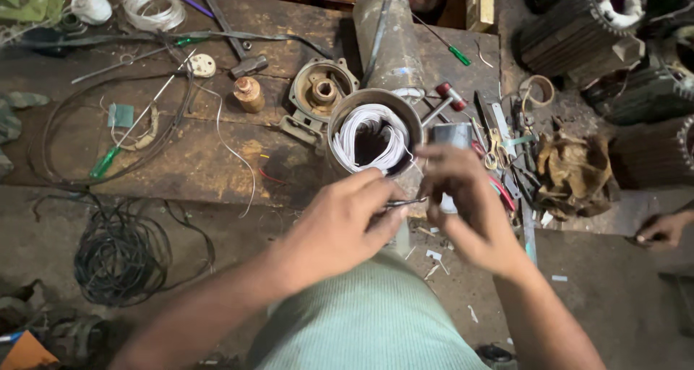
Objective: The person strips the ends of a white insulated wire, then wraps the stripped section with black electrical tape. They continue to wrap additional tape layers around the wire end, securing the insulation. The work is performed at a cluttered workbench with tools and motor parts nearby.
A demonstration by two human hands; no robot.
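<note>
My left hand (340,222) grips a thin dark metal tool (405,202), its tip pointing right toward my right hand (463,204). My right hand's fingers are blurred and pinch something small and white near that tip; what it is I cannot tell. Just beyond both hands stands an upright motor stator (372,135), a metal cylinder with white windings inside its open top. My knee in pale green cloth (369,319) is below the hands.
A worn wooden bench (202,153) carries a metal end cap (318,95), green-handled screwdrivers (105,162), wire coils (152,7), scissors (495,149), and a crumpled rag (575,171). Black cable (119,254) lies on the floor. Another person's hand (661,229) is at the right edge. Finned motor housings (578,23) stand at the back right.
</note>
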